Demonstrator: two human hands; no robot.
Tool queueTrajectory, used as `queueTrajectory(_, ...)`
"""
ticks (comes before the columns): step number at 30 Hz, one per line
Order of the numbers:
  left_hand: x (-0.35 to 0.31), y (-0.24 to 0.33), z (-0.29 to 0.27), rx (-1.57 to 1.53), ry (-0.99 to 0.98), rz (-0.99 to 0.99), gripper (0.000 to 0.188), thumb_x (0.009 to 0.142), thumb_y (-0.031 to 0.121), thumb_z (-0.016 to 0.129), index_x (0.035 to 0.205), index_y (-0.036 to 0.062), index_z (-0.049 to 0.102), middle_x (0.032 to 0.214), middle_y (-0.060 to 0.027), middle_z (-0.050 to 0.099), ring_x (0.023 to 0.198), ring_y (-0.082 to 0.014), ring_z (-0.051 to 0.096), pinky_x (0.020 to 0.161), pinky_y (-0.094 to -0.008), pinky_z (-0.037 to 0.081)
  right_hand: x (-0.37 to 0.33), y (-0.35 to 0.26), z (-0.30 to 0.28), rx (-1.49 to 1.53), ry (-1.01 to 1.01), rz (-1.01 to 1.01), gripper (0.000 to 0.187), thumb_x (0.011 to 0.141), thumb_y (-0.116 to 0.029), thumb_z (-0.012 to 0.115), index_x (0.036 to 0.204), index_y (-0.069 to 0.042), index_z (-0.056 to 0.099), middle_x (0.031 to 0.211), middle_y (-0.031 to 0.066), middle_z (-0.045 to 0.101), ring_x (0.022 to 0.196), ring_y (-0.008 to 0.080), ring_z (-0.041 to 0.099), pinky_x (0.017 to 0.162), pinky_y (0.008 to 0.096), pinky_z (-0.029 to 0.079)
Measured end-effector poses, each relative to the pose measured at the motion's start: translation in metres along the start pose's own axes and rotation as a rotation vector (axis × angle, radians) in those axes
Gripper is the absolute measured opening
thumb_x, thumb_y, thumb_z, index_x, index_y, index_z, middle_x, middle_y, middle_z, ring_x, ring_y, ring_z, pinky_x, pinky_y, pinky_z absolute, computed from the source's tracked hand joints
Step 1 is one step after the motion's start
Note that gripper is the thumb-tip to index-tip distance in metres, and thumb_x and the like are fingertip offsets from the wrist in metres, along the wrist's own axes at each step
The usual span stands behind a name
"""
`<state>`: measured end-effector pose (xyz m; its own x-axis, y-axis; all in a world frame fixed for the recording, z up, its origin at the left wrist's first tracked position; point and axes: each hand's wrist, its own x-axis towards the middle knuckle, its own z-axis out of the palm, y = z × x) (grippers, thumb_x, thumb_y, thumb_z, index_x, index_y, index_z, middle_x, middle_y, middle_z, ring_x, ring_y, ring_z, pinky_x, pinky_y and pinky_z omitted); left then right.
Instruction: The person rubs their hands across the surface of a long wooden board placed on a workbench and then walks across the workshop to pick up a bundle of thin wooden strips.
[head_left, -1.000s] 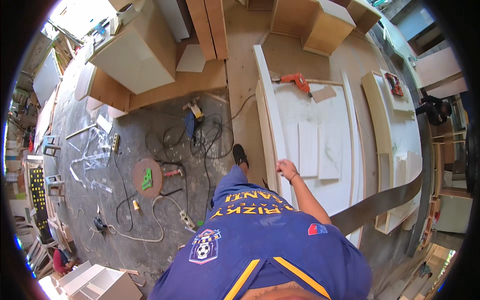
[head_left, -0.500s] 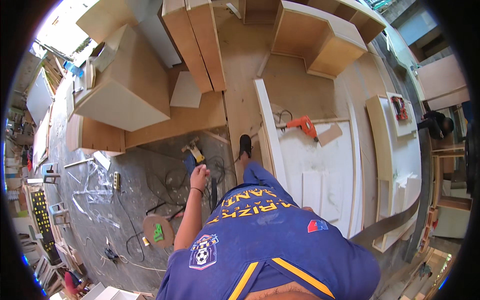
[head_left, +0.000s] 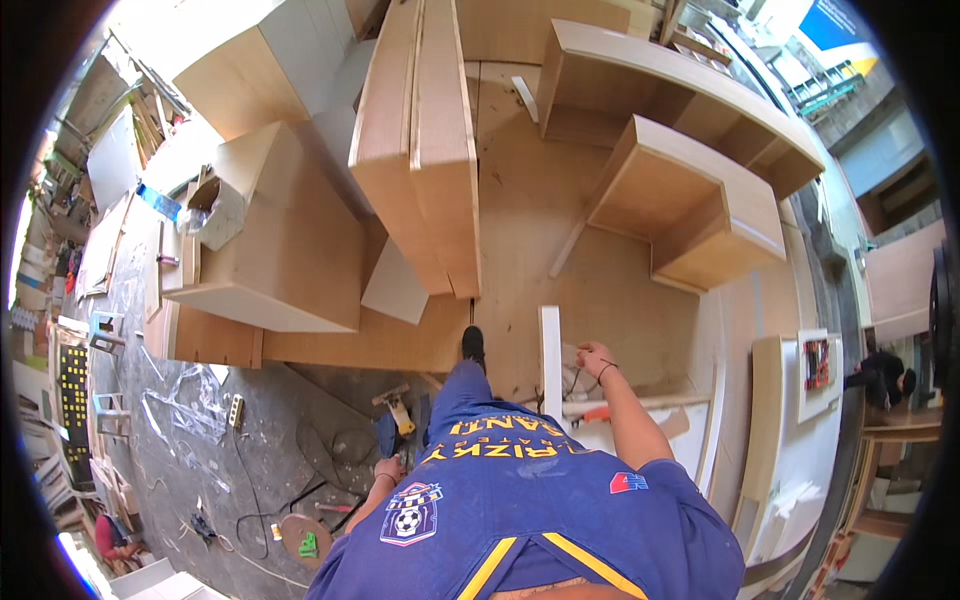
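Observation:
My right hand (head_left: 595, 357) is stretched forward over the plywood, right of an upright white-edged board (head_left: 550, 350). Its fingers are loosely bent and apart, and I see nothing in them. Under that forearm, an orange power drill (head_left: 596, 413) shows only in part. My left hand (head_left: 388, 468) hangs low beside my shirt, its fingers curled with nothing visible in them. Just ahead of it, a yellow and blue power tool (head_left: 402, 416) lies on the dark floor. My black shoe (head_left: 473, 344) is on the edge of the plywood.
Tall wooden cabinet panels (head_left: 425, 180) stand ahead. A large box cabinet (head_left: 270, 240) is at left, L-shaped cabinets (head_left: 700, 195) at right. Cables, a power strip (head_left: 236, 411) and plastic sheeting (head_left: 188, 410) lie on the left floor. A person (head_left: 882, 378) is at far right.
My right hand has come into view, reaching forward. My left hand has drawn back toward my body. The view has shifted forward, with the cabinets now lower in the picture.

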<state>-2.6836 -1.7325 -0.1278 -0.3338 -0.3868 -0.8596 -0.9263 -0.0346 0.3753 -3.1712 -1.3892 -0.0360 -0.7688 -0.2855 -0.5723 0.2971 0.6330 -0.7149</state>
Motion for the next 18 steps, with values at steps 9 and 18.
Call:
queueTrajectory(9,0.141,0.231,-0.018,0.064,0.254,0.161,0.037,0.073,0.037,0.053,0.088,0.0053,0.062,0.090,-0.0208,0.058,0.091,-0.0324,0.055,0.076,-0.0386,0.043,0.124,-0.095,-0.020,0.071,-0.178,0.226,0.020,0.076,-0.016,0.050,0.091,-0.005,0.056,0.073,0.0046,0.059,0.059,0.0159,0.057,0.047,0.0272,0.042)
queueTrajectory(18,0.158,0.348,-0.041,-0.217,0.580,0.091,0.037,0.075,0.032,0.051,0.099,0.0042,0.055,0.087,-0.0182,0.060,0.084,-0.0302,0.058,0.073,-0.0366,0.044,0.227,-0.140,-0.072,-0.216,-0.381,0.256,0.020,0.078,-0.016,0.047,0.094,-0.007,0.056,0.073,0.0065,0.060,0.067,0.0179,0.058,0.053,0.0307,0.044)
